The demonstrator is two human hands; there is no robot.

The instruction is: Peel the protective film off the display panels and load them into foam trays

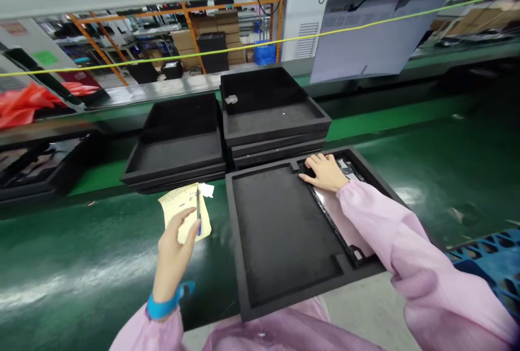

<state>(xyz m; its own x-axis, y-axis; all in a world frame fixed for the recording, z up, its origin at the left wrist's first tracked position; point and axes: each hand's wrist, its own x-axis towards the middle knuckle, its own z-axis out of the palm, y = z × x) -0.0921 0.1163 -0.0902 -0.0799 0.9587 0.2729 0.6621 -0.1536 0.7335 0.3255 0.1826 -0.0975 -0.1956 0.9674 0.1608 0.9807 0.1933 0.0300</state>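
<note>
My left hand [175,248] hovers over the green conveyor belt and pinches a pen [198,210] above a yellowish paper slip [182,205]. My right hand [325,171] rests with fingers curled on the top edge of a flat panel part [345,218] that lies in the right-hand recess of a black foam tray [280,232]. The tray's large left recess holds nothing. Both arms wear pink sleeves; a blue band circles the left wrist.
Two stacks of black foam trays [179,145] [272,118] stand behind the near tray on the green belt [60,253]. A blue plastic crate [491,259] sits at the right edge. A grey sheet [374,42] hangs overhead; red bags lie far left.
</note>
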